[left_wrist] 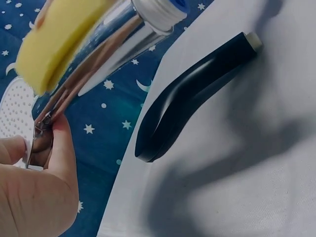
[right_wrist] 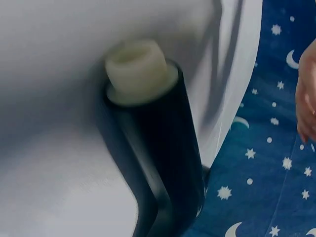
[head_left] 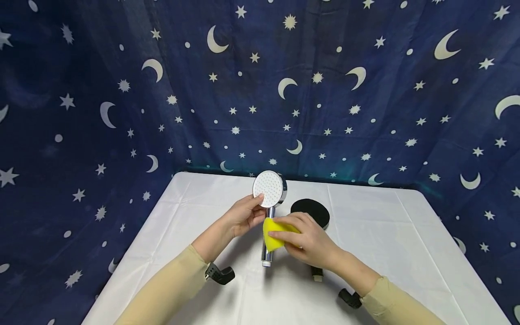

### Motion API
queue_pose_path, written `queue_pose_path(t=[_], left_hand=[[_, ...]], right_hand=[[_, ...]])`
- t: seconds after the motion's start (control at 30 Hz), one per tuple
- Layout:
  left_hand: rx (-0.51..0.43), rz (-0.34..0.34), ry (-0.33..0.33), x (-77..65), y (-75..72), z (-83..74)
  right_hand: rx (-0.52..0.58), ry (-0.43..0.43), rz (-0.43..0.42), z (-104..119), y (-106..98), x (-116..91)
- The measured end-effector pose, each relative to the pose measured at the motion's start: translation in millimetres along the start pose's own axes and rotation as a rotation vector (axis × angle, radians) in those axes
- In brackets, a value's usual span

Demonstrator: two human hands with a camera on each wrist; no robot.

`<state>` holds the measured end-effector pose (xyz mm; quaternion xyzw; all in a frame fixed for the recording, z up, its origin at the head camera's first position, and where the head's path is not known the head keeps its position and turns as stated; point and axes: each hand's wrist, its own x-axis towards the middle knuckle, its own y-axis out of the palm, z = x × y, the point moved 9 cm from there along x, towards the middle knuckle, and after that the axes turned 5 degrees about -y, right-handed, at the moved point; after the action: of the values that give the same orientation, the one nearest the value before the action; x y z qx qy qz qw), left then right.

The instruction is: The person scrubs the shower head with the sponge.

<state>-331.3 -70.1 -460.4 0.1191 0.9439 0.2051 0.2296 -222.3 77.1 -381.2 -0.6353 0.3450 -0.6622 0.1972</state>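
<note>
A chrome shower head (head_left: pixel 268 187) with a white nozzle face is held above the table, its handle pointing down toward the near side. My left hand (head_left: pixel 245 216) pinches it by the head, thumb on the nozzle face, fingers behind. My right hand (head_left: pixel 310 238) grips a yellow sponge (head_left: pixel 273 243) pressed around the chrome handle. In the left wrist view the sponge (left_wrist: pixel 54 44) lies along the shiny handle (left_wrist: pixel 111 57), near its white threaded end (left_wrist: pixel 160 15). Below the right hand, a black shower head (head_left: pixel 310 211) lies on the table, partly hidden.
The table (head_left: pixel 195 194) has a white cloth, with a dark blue star-and-moon curtain (head_left: pixel 260 90) behind and at the sides. The black handle's pale threaded end (right_wrist: pixel 136 69) looms close in the right wrist view. Dark wrist cameras (head_left: pixel 221 274) hang below both forearms.
</note>
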Motion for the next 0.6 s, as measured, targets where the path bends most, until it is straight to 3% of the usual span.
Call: queue_pose_path(t=[0.2,0.33,0.43,0.5,0.6], left_hand=[[-0.075,0.059,-0.046,-3.3,5.9,7.1],[-0.147,0.118,-0.041,-4.0,8.9,5.8],[-0.189,0.112,-0.026,-3.2,5.6,2.7],[-0.212,0.097,-0.018,-1.8,2.1,0.7],[-0.245,0.061,-0.004,0.0,-3.7,-2.3]], right_hand=[[-0.052,0.105,-0.098,-25.5,-7.0,2.5],[0.058,0.179,-0.085,-29.1,-3.2,0.9],[0.163,0.228,-0.052,-22.4,1.5,-2.0],[0.214,0.223,-0.041,-12.4,2.2,-3.2],[0.258,0.124,-0.041,10.2,0.3,-2.6]])
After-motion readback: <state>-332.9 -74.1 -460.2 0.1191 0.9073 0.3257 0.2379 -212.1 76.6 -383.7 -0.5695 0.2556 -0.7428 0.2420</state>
